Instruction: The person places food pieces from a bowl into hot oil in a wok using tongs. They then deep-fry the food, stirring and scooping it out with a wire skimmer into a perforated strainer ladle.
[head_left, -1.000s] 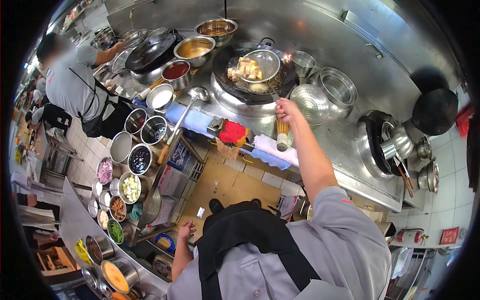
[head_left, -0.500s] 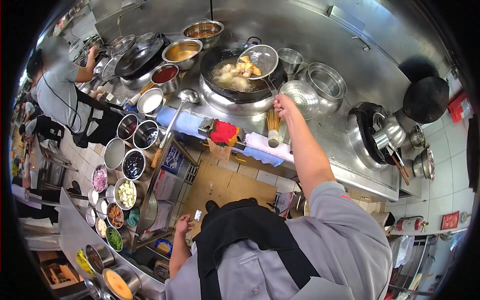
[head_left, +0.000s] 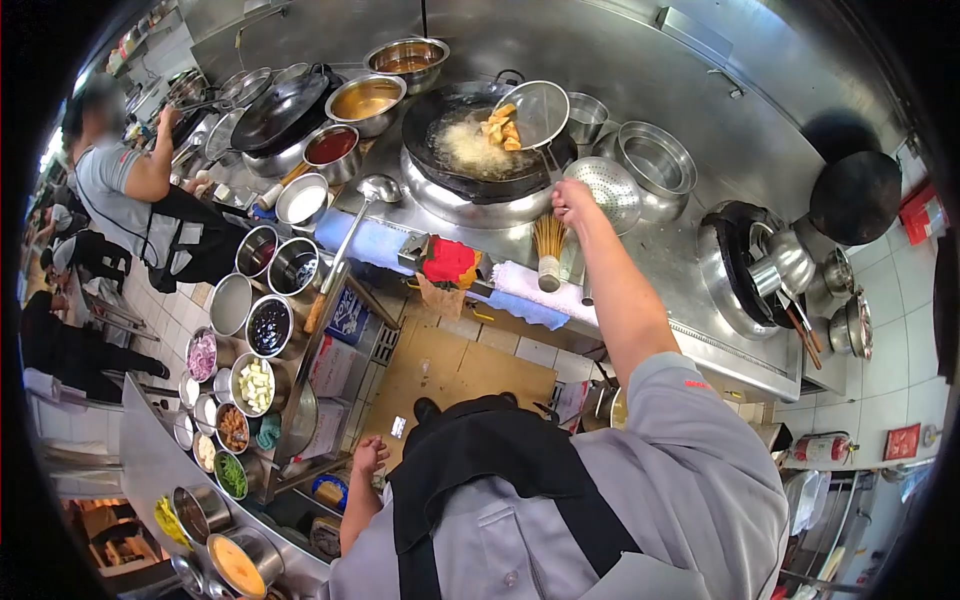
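My right hand point(head_left: 573, 203) is closed around the handle of a mesh strainer point(head_left: 545, 115) above the wok point(head_left: 425, 150). Golden fried chunks point(head_left: 501, 128) lie at the strainer's left side, over the oil. Pale foam point(head_left: 465, 150) bubbles in the wok; whatever is under it is hidden. Just below my right hand, a bamboo wok brush point(head_left: 549, 255) stands on the counter's edge. Low at my side hangs my left hand point(head_left: 370, 456), fingers loosely bent, with nothing visible in it.
A perforated ladle point(head_left: 600, 195) rests right of the wok, beside metal pots point(head_left: 655, 160). To the left are bowls of sauce point(head_left: 368, 100) and a long ladle point(head_left: 378, 190). Ingredient tubs point(head_left: 252, 388) line the left counter. A co-worker point(head_left: 125, 190) stands at the far left.
The strainer has shifted slightly right, and the chunks now gather at its left side. Foam in the wok has spread over where pale pieces showed. The co-worker's arm has moved.
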